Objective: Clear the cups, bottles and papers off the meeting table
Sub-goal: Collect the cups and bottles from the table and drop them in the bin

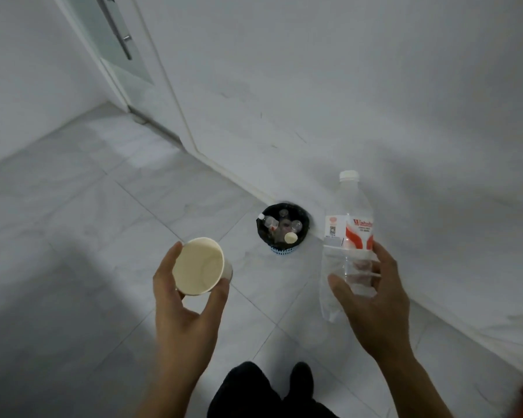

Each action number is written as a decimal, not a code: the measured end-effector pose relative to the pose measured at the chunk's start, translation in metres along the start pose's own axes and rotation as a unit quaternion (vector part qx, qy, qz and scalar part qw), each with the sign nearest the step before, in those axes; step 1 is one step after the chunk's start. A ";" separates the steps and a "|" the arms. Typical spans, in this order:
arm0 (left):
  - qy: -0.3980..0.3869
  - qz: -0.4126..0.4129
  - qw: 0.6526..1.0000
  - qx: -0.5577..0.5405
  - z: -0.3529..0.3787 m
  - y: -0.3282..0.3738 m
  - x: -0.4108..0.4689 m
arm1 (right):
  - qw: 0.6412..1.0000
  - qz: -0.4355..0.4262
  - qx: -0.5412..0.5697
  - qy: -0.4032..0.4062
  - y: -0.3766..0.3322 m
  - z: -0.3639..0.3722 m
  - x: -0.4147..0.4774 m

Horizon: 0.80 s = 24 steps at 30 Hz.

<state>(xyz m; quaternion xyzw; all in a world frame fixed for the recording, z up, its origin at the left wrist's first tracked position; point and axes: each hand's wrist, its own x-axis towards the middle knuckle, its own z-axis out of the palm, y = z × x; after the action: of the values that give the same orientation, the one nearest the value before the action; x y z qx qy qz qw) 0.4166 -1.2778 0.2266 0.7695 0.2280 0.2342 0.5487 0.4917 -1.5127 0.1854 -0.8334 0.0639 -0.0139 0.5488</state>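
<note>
Grips an empty paper cup (pixel 198 267) between thumb and fingers of the left hand (pixel 181 312) and a capped water bottle (pixel 349 230) upright in the curled right hand (pixel 375 306), probably for dropping into the bin (pixel 305 227) at the floor's edge by the wall, already holding bottles.

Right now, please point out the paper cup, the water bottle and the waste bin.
paper cup (pixel 198 267), head view, on its pale inner wall.
water bottle (pixel 349 233), head view, on its red and white label.
waste bin (pixel 305 225), head view, on the black liner at its right rim.
</note>
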 end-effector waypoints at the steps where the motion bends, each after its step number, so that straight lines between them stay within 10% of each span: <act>1: 0.003 -0.006 1.000 0.001 0.010 -0.002 0.013 | 1.000 0.001 -0.005 -0.009 -0.002 0.004 0.019; 17: -0.102 -0.122 0.985 0.060 0.192 -0.105 0.319 | 0.987 0.101 -0.110 -0.056 -0.001 0.126 0.326; 24: -0.156 -0.213 0.958 0.113 0.302 -0.252 0.363 | 0.970 0.178 -0.144 -0.085 0.107 0.186 0.415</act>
<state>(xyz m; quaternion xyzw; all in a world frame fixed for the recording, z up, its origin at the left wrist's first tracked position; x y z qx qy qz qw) 0.8631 -1.2060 -0.0597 0.7867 0.3231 -0.0387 0.5246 0.9104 -1.4351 -0.0065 -0.8770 0.1660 0.1642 0.4198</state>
